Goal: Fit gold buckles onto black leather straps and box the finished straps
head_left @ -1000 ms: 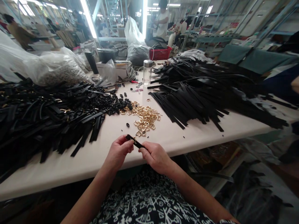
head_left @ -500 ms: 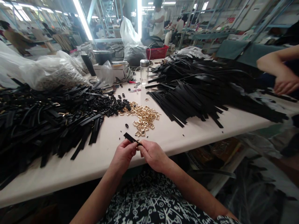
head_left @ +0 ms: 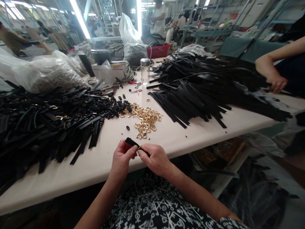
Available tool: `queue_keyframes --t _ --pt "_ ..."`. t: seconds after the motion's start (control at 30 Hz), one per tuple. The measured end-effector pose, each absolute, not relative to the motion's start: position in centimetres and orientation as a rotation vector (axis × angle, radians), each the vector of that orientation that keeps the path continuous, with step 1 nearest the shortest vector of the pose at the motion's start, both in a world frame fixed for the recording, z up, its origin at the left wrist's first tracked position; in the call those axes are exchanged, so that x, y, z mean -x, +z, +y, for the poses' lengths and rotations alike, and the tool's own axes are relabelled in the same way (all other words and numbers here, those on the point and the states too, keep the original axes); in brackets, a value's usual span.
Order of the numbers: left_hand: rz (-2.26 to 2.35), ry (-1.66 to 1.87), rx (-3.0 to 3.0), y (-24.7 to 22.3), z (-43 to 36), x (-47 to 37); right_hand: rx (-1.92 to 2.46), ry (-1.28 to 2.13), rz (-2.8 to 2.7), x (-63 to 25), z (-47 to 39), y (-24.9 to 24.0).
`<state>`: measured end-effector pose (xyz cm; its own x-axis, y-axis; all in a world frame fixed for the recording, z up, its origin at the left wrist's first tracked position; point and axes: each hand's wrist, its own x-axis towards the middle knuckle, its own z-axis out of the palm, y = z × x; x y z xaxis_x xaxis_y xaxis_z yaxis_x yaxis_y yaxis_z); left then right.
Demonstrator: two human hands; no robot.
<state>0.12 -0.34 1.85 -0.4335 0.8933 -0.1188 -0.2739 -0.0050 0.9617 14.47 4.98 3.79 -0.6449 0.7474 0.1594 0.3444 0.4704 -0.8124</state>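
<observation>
Forearms [head_left: 106, 200] angled inward — left hand [head_left: 122, 155] and right hand [head_left: 156, 159] both pinching, thumbs close together.

The left hand [head_left: 122, 157] and right hand [head_left: 155, 159] hide the middle of the black strap [head_left: 130, 142]; the gold glint [head_left: 139, 147] between the thumbs is too small to make out. The left pile of black straps [head_left: 47, 124] and the table [head_left: 78, 173] run off the left edge. A co-worker's arm [head_left: 284, 54] is cut off at the right. Far people [head_left: 159, 19] are blurred, and a cloudy plastic bag [head_left: 20, 67] half-veils its contents.
</observation>
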Motion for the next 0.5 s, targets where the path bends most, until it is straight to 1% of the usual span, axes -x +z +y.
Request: queue_keyframes --t 0.17,0.3,0.4,0.5 --pt "1.408 1.660 -0.863 1.9 -1.3 -0.7 0.893 1.106 -2.111 -14.5 5.3 3.5" --pt "1.260 1.652 -0.849 1.8 -1.8 -0.4 0.876 1.150 -2.068 -14.8 5.8 3.7" --pt "1.152 1.558 -0.771 2.0 -1.7 0.3 0.834 1.186 -2.104 -15.2 6.0 3.9" --pt "1.112 1.355 -0.775 2.5 -1.5 1.3 0.753 1.252 -2.183 -15.7 5.8 4.2"
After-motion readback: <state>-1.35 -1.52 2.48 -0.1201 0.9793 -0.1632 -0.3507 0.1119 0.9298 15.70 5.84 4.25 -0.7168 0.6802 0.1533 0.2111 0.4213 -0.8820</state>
